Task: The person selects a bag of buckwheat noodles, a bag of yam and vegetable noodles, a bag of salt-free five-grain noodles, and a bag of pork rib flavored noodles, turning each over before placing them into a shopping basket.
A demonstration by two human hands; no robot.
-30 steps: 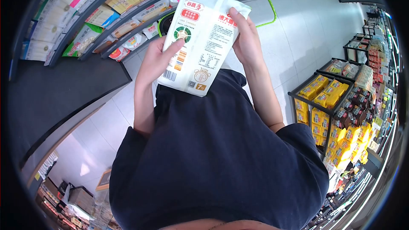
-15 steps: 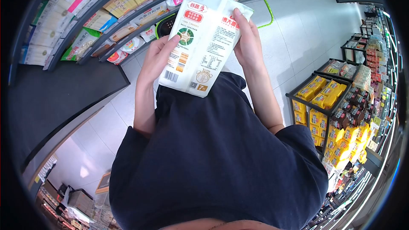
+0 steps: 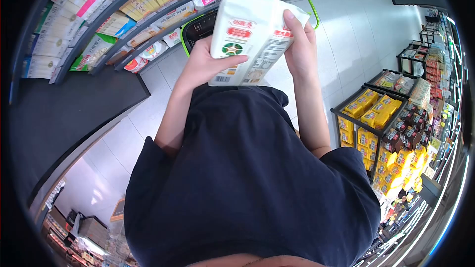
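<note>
A white packet of noodles [image 3: 250, 44] with red and green print is held up in front of my chest, its printed face tilted towards me. My left hand [image 3: 205, 64] grips its lower left side, with the thumb lying across the front. At the upper right, my right hand [image 3: 301, 44] pinches the packet's corner, thumb on the front. The fingers behind the packet are hidden. Just beyond it, a black shopping basket [image 3: 198, 29] with a green rim is partly covered by the packet.
Curved-looking shelves [image 3: 133, 15] with packaged noodles run along the far left side. A dark ledge [image 3: 74, 113] juts out at left. On the right, a black rack [image 3: 373, 123] holds yellow packs, with dark brown packs [image 3: 410, 123] beside it. Pale floor tiles [image 3: 351, 44] lie between.
The packet has moved slightly down and to the right and tipped, so its face looks foreshortened. Both hands shifted right with it. More of the basket shows.
</note>
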